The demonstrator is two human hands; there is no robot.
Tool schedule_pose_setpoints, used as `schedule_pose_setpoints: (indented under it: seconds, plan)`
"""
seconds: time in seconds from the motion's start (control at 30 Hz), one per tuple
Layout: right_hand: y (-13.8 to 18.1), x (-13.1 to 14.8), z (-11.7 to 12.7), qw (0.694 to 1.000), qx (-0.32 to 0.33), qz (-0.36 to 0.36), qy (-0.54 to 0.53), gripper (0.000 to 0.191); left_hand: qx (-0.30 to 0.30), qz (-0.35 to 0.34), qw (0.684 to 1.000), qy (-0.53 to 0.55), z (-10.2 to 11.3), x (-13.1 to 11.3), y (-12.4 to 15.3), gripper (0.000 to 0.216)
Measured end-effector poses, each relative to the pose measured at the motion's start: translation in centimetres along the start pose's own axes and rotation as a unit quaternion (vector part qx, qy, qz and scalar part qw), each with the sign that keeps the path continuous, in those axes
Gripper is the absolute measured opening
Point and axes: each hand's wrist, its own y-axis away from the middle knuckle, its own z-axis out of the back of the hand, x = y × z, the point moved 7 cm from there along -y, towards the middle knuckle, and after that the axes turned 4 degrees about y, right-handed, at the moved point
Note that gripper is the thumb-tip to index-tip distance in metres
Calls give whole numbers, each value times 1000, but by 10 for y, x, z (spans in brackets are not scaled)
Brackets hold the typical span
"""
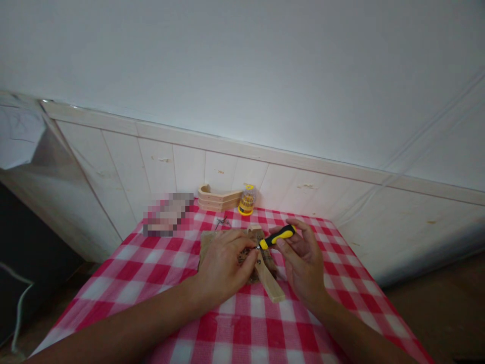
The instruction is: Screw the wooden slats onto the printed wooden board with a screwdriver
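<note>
My right hand grips a yellow-and-black screwdriver, its tip pointing left. My left hand pinches something small at that tip, too small to name, fingers closed. Both hands hover over a light wooden strip lying on a brown sheet of paper or card on the red-and-white checked tablecloth.
Curved wooden pieces are stacked at the table's back edge by the panelled wall. Beside them stands a yellow bit holder. A few small dark screws lie near the sheet. A blurred-out object sits back left.
</note>
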Motion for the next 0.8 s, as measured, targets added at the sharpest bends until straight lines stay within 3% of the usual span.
schedule_pose_setpoints:
  seconds: [0.4,0.53,0.8]
  plan:
    - [2,1,-10,997,44,-28,-66,30,21,-47,998,-21,2,-5,1,17]
    - [-1,-6,-8,989,30,-79,-123,32,-14,-32,999,-10,6,-7,2,12]
    - [-1,-15,-14,969,48,-158,-184,27,-82,-78,993,-17,15,-19,6,9]
